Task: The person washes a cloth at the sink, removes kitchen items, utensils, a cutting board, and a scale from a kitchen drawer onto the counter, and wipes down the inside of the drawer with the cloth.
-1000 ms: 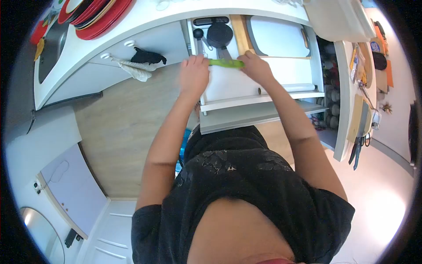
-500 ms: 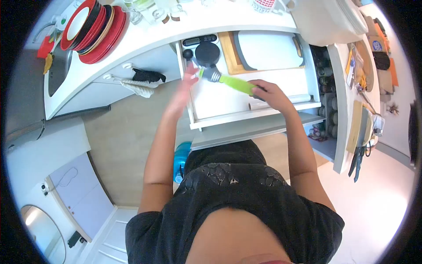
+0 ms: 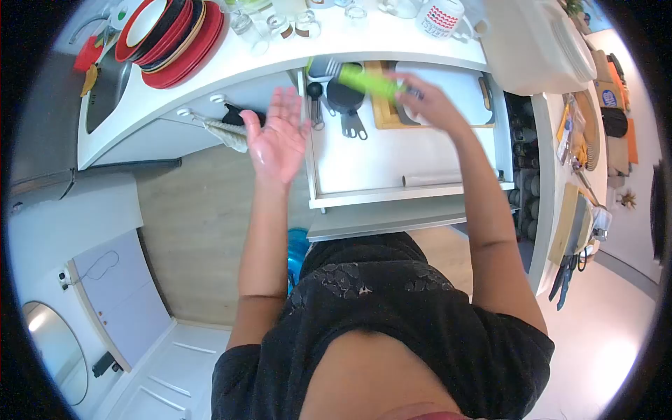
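My right hand (image 3: 425,101) is wrapped round one end of a long lime-green tool with a grey end (image 3: 367,80), blurred by motion, so its kind is unclear. It is held above the back of an open white drawer (image 3: 364,164). Left of the drawer, my left hand (image 3: 280,143) is raised palm up, fingers stretched out, with nothing in it. Below the green tool, black measuring cups (image 3: 346,98) lie in the drawer beside black measuring spoons (image 3: 316,101). A wooden board (image 3: 386,112) and a white cutting board (image 3: 455,98) are partly covered by my right hand.
A pale roll (image 3: 430,180) lies along the drawer's front. Behind stand clear glasses (image 3: 253,31), a mug (image 3: 441,17) and stacked red and black plates (image 3: 185,52). A large whitish container (image 3: 532,52) is at the right, and knives (image 3: 562,280) hang lower right.
The green tool has moved up and back, away from my left hand. My left hand has shifted left of the drawer and turned palm up. The measuring cups' handles now show.
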Demonstrator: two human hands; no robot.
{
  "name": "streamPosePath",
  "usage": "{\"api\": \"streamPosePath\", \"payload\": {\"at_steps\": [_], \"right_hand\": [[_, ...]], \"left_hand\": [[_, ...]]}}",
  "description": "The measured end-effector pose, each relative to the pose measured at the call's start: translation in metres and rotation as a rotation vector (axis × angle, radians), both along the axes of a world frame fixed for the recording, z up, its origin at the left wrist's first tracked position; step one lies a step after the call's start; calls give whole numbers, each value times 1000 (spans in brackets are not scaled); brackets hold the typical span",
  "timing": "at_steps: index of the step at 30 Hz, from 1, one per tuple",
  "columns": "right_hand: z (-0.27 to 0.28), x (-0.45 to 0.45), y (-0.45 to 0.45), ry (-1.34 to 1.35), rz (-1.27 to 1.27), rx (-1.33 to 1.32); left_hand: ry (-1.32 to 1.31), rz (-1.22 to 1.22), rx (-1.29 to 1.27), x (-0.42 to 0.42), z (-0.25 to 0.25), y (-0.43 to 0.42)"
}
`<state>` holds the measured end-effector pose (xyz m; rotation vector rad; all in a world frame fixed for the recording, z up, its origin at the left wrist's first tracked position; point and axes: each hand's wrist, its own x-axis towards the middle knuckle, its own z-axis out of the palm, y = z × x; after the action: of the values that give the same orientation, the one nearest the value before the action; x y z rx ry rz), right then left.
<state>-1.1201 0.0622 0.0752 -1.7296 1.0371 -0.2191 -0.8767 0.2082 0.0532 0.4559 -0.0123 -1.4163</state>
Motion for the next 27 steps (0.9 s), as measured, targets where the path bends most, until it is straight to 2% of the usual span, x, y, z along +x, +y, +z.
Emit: {"api": "streamPosePath", "payload": {"at_steps": [1, 2, 3, 5, 9, 11, 12, 14, 15, 16, 18, 19, 21, 22, 24, 25, 27], "right_hand": [[3, 0, -17, -10, 63, -427], [-4, -3, -40, -82, 142, -737], [-2, -3, -56, -82, 140, -737], [9, -2, -79, 292, 172, -788], [8, 13, -109, 459, 194, -884], [-1, 17, -120, 563, 192, -1151], [1, 19, -119, 491, 246, -1174], [14, 30, -104, 458, 264, -1185], [16, 34, -99, 427, 274, -1203], [3, 34, -103, 420, 282, -1199], [-27, 32, -111, 410, 182, -1313], [-25, 33, -109, 406, 189, -1309], [-15, 35, -101, 113, 150, -1518], [-19, 33, -99, 113, 158, -1517], [-29, 28, -91, 116, 6, -1438], [-31, 26, -79, 119, 9, -1437], [-36, 19, -47, 55, -13, -1241]], "left_hand": [[-185, 106, 88, 7, -2, 3], [-82, 76, -5, 17, -12, 10], [-83, 74, -4, 21, -15, 15], [-143, 68, 164, 24, -20, 28], [-254, 10, 283, 22, -44, 50], [-577, -34, 473, 12, -53, 53], [-576, -33, 477, 4, -53, 50], [-929, -118, 514, -19, -52, 47], [-994, -199, 489, -31, -57, 42], [-1057, -281, 464, -42, -66, 34], [-1433, -272, 347, -60, -88, 12], [-1430, -271, 354, -66, -99, -2], [-1842, -214, 514, -75, -117, -28], [-1835, -212, 519, -80, -124, -36], [-1891, -159, 818, -89, -136, -52], [-1887, -161, 818, -94, -139, -58], [-1858, -138, 997, -103, -142, -69]]}}
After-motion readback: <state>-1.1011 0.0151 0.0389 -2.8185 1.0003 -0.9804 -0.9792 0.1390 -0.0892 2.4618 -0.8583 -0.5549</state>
